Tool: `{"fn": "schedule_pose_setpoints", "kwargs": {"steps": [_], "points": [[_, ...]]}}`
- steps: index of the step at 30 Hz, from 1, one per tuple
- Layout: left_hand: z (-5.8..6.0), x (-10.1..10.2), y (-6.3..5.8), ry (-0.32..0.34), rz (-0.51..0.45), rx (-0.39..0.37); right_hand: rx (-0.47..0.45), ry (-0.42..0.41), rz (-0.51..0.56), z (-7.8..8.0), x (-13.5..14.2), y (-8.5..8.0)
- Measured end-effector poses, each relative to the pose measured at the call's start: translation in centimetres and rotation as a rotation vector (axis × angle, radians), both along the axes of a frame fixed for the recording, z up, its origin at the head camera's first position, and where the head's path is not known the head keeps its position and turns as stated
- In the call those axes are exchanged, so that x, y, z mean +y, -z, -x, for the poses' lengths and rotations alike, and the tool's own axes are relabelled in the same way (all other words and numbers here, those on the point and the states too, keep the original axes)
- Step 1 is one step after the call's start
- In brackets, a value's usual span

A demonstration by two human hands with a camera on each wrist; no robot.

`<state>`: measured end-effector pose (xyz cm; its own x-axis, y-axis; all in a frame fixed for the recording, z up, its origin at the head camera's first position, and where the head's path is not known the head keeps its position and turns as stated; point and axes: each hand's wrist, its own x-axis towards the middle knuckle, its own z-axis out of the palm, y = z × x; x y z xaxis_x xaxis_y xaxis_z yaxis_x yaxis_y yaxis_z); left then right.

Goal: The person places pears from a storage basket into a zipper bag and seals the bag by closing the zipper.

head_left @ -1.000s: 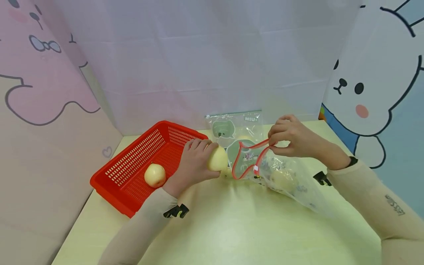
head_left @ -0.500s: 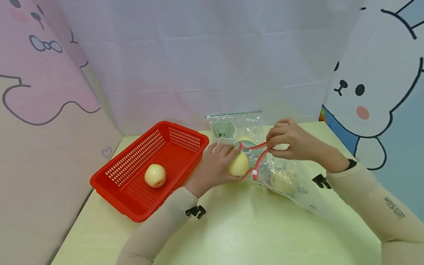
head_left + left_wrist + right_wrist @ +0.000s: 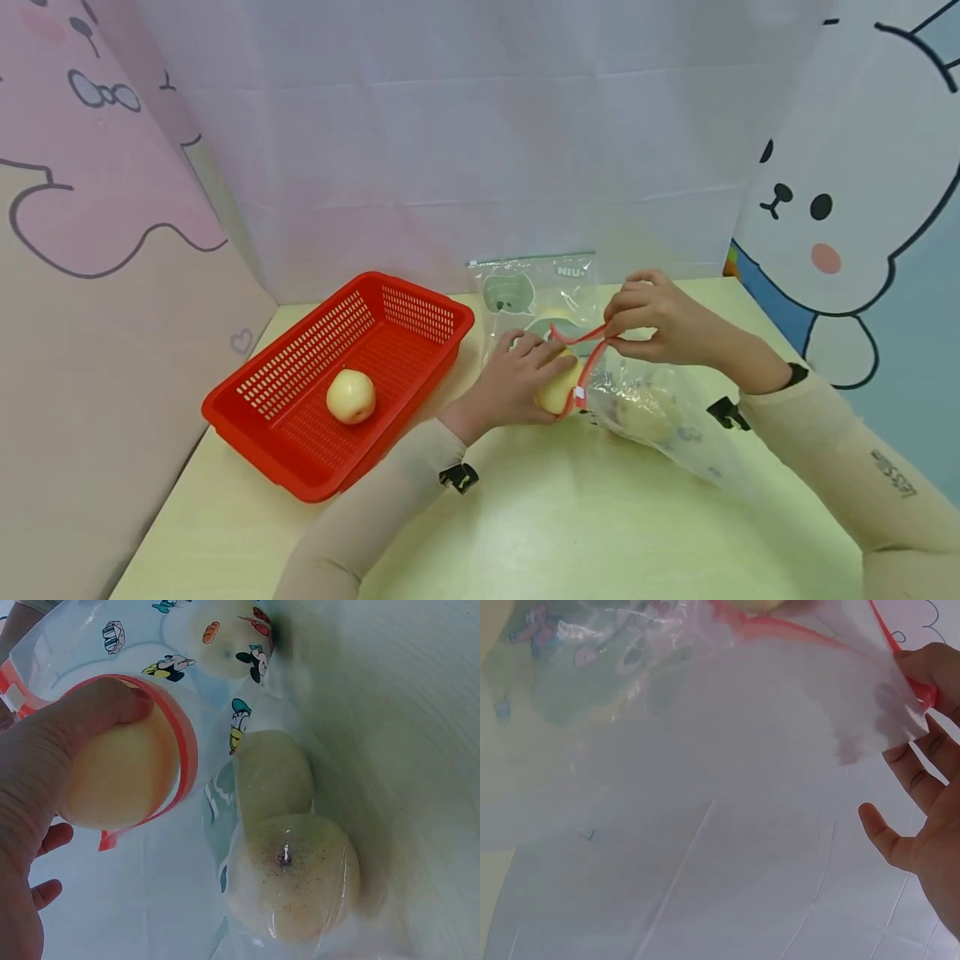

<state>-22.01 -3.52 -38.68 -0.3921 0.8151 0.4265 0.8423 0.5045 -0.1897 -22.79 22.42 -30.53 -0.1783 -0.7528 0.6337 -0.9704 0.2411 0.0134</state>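
Head view, held fruit (image 3: pixel 557 390): moved rightward; now partly inserted in the red-rimmed bag (image 3: pixel 651 417), toward the far edge of the table (image 3: pixel 570 525).
Left hand (image 3: pixel 516 383): clamped round the held fruit.
Right hand (image 3: pixel 663 323): bag rim pinched.

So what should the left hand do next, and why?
Probably ease the pale yellow fruit fully into the clear bag, then let go. The left hand has it at the opening, the right hand pinches the red rim, and another fruit shows inside, so that seems where this one belongs.
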Motion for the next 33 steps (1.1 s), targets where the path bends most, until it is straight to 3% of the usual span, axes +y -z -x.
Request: {"fn": "schedule_pose_setpoints", "kwargs": {"steps": [6, 12, 14, 20, 23, 26, 33], "points": [[-0.3, 0.0, 0.6, 0.083, -0.044, 0.084, -0.007, 0.008, 0.031, -0.2, 0.5, 0.0], [-0.6, -0.3, 0.8, 0.060, -0.139, 0.130, 0.000, 0.019, 0.061, -0.4, 0.7, 0.0], [-0.6, -0.3, 0.7, 0.081, -0.161, 0.156, 0.007, 0.020, 0.068, -0.5, 0.7, -0.1], [-0.6, 0.4, 0.8, 0.175, -0.067, 0.199, 0.021, 0.018, 0.076, -0.4, 0.8, -0.2], [-0.6, 0.8, 1.1, 0.134, 0.029, 0.155, 0.026, 0.010, 0.075, -0.4, 0.8, -0.3], [-0.4, 1.0, 1.3, 0.039, 0.105, 0.105, 0.025, -0.004, 0.071, -0.4, 0.8, -0.4], [0.0, 1.2, 1.5, -0.152, 0.150, -0.008, -0.008, -0.023, 0.076, -0.6, 1.0, -0.5]]}}
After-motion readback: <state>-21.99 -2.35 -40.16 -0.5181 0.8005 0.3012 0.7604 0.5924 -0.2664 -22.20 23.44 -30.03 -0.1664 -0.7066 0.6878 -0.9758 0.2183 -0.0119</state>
